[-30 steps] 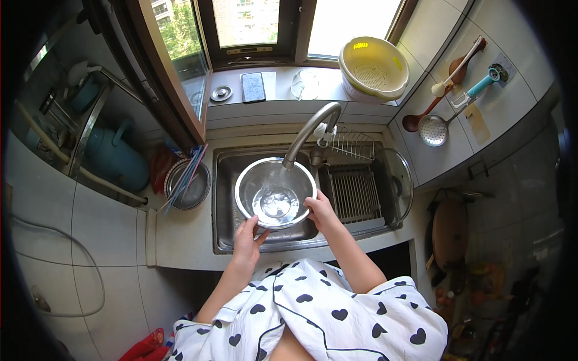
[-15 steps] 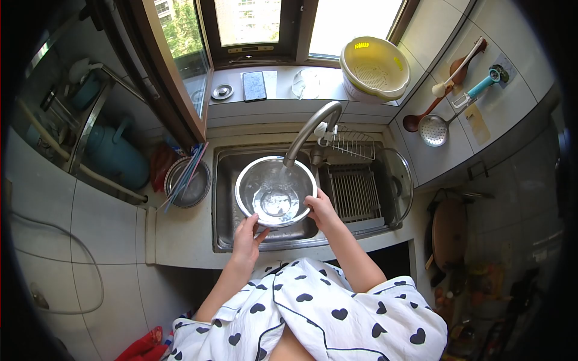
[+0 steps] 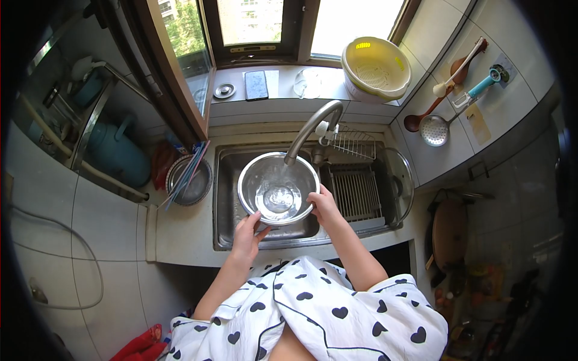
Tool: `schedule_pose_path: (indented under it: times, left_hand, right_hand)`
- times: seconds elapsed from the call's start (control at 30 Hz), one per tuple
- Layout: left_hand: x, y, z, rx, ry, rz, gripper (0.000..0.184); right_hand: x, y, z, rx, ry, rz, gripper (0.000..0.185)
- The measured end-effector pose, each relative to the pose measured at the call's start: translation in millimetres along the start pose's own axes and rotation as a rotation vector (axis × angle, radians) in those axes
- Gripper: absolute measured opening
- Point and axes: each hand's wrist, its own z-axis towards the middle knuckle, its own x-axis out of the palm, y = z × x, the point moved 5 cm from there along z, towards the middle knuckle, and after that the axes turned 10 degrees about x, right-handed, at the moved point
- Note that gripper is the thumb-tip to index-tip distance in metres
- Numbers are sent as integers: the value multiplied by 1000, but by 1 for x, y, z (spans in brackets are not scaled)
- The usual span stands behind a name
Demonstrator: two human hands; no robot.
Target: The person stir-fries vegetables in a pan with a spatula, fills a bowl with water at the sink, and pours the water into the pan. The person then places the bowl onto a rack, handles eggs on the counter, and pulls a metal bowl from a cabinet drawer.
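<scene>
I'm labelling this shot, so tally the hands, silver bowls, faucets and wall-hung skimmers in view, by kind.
Hands, left hand and right hand: 2
Silver bowls, held bowl and bowl at the left: 2
Faucets, one curved faucet: 1
Skimmers, one wall-hung skimmer: 1
Total: 6

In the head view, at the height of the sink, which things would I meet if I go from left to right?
Blue jug → smaller bowl behind thin sticks → metal bowl → slatted rack → brown round thing.
</scene>
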Motion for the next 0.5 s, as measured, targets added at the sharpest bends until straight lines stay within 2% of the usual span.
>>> schedule_pose_path:
  times: [0.07,0.17,0.27,0.37,0.5]
  left_hand:
    - [1,-3,1,8,11,-11,23]
    - [-1,-7,6,9,-50,38,40]
    - [1,-14,11,-9,-55,117,46]
    - [-2,-6,25,-117,78,80,46]
    - [0,-5,26,-137,87,72,42]
  right_hand:
    - [0,0,1,2,3,9,32]
    - [3,6,-4,3,15,16,31]
    - [2,8,-6,14,21,6,29]
    - [7,14,-14,22,11,3,27]
    - [3,13,-7,15,29,-52,26]
